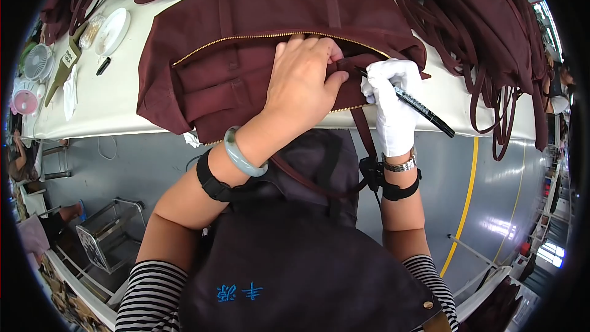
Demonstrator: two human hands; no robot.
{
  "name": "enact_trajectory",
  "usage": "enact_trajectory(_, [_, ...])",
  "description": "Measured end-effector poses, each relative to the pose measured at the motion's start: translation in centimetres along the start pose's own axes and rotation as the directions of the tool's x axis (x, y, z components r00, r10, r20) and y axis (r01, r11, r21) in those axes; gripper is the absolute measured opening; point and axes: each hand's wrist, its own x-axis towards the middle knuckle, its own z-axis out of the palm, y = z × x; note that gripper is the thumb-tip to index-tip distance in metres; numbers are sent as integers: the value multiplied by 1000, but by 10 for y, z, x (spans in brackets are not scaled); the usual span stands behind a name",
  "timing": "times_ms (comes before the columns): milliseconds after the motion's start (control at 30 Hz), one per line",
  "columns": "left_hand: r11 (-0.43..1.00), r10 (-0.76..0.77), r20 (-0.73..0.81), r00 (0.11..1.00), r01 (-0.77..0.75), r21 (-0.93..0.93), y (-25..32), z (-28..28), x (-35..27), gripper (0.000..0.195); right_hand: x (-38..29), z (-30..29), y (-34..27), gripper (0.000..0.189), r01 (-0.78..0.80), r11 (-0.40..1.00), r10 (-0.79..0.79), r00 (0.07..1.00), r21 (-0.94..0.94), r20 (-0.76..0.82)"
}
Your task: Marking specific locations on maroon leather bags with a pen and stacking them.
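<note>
A large maroon bag (276,0) lies on the white-covered table, its brass zipper (203,49) undone and its lining showing. My bare left hand (306,76) rests across the opening, fingertips curled over the zipper edge and inside, thumb and forefinger near a strap tab at the lining. Whether it pinches the fabric is partly hidden. In its white glove, my right hand (392,90) holds a black marker pen (426,113), tip pointing left towards the lining by my left thumb. Below the right side of the opening, a maroon strap (364,131) hangs over the table edge.
More maroon bags (479,14) with looped straps are piled at the right, others at the upper left. On the left lie a white plate (113,32), a black marker cap or short pen (103,66), a white cloth (70,92) and small fans (39,63). A metal-framed stool (110,235) stands on the floor.
</note>
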Motion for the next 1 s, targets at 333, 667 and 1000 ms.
enact_trajectory(333, [1000, -10, 13, 1000, 11, -22, -1, 1, 0, 22, -1, 1, 2, 17, 37, 987, -36, 999, -155, 13])
enact_trajectory(667, [999, -11, 7, 1000, 11, -30, -2, 2, 0, 20, 0, 2, 2, 15, 66, 990, -65, 998, -127, 18])
enact_trajectory(1000, [1000, 3, -2, 1000, -3, -23, -3, 3, 0, 21, 0, 2, 7, 17, 118, 967, -116, 993, -224, 22])
